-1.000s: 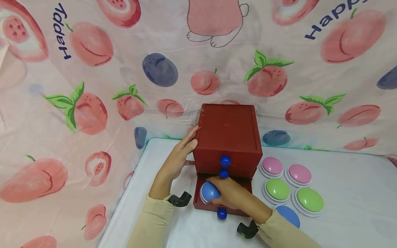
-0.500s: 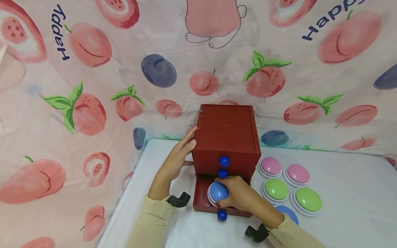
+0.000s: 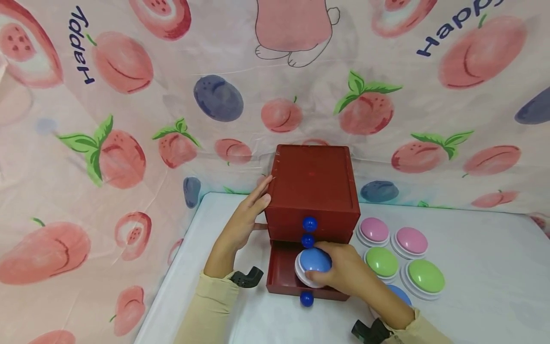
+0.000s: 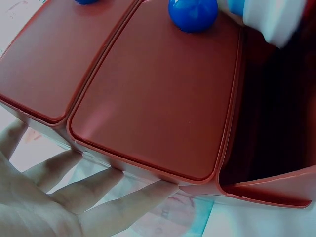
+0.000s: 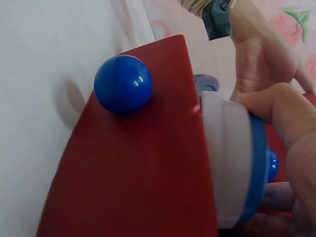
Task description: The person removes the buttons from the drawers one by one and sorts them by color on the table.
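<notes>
My right hand (image 3: 350, 270) grips a round push button with a blue dome and white base (image 3: 315, 259), thumb and fingers on opposite sides. The button is over the right half of the pulled-out bottom drawer (image 3: 281, 267) of a dark red cabinet (image 3: 313, 179). In the right wrist view its white base (image 5: 224, 163) shows tilted just behind the drawer front (image 5: 153, 163). My left hand (image 3: 240, 222) rests with extended fingers against the cabinet's left side. The left wrist view shows those fingers (image 4: 133, 205) spread along the side edge.
Right of the cabinet sit two pink buttons (image 3: 374, 230), two green buttons (image 3: 426, 276) and another blue button (image 3: 399, 294) partly under my right forearm. Blue ball knobs (image 3: 306, 299) stick out from the drawer fronts. A fruit-print cloth (image 3: 232, 95) hangs behind the white table (image 3: 481, 267).
My right hand has moved right with the blue button, from the drawer's left side to its right half, and the button has tilted. The left hand stays against the cabinet.
</notes>
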`<state>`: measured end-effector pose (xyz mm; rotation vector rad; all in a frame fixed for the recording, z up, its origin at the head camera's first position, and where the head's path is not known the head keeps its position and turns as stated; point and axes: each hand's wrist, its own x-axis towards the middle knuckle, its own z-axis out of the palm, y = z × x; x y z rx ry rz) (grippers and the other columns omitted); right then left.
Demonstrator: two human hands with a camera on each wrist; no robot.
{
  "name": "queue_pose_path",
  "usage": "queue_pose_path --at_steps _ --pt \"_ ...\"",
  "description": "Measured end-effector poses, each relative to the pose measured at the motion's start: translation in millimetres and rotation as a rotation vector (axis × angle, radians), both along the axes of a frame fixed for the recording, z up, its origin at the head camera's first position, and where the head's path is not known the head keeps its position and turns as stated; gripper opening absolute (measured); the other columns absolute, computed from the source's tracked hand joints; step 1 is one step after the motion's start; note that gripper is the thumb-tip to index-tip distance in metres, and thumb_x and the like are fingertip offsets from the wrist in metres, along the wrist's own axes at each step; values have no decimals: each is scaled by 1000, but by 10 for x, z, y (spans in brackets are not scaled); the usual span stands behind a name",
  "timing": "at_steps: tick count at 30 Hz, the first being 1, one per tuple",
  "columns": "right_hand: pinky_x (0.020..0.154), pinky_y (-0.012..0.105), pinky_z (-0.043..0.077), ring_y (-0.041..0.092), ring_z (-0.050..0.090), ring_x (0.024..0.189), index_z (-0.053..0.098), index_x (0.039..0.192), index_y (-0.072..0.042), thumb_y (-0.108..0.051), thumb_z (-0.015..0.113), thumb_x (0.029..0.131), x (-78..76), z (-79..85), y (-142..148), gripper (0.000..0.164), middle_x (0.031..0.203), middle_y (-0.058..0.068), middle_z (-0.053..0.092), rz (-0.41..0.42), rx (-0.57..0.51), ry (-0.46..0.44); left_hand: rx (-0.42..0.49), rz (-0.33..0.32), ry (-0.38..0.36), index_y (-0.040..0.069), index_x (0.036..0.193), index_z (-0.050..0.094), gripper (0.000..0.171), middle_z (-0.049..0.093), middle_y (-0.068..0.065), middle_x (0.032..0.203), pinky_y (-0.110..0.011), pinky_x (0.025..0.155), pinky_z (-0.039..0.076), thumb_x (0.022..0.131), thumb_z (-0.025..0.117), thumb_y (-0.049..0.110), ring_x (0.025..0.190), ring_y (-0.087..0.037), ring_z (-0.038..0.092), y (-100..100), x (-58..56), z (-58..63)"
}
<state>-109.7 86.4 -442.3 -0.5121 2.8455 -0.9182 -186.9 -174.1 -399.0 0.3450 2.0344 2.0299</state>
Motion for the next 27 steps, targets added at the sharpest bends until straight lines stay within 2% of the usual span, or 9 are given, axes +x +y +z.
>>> queue_pose_path --at_steps 7,14,18,27 --pt "80 50 62 26 68 107 69 126 -14 -52 87 72 96 111 104 68 120 5 70 -28 41 64 0 -9 -1 50 155 35 53 24 6 168 -68 94 51 105 51 42 151 -33 32 2 8 1" --pt "78 48 62 25 66 103 68 126 -14 -54 85 74 162 201 332 68 118 4 68 -37 50 155 -2 -1 1 50 155 35 52 23 7 168 -69 95 50 105 50 42 151 -33 31 -12 16 14" --pt "75 48 62 27 66 104 68 127 -14 -53 86 73 213 214 530 69 120 6 68 -59 51 199 -6 -3 -1 50 155 35 53 23 6 168 -70 95 49 105 51 42 151 -33 31 -20 24 13" --pt "68 54 62 32 66 102 63 133 -13 -55 88 71 372 253 1171 79 123 14 66 -123 88 202 5 -10 -4 51 154 35 53 26 7 167 -69 95 50 105 51 42 150 -33 33 -17 5 8"
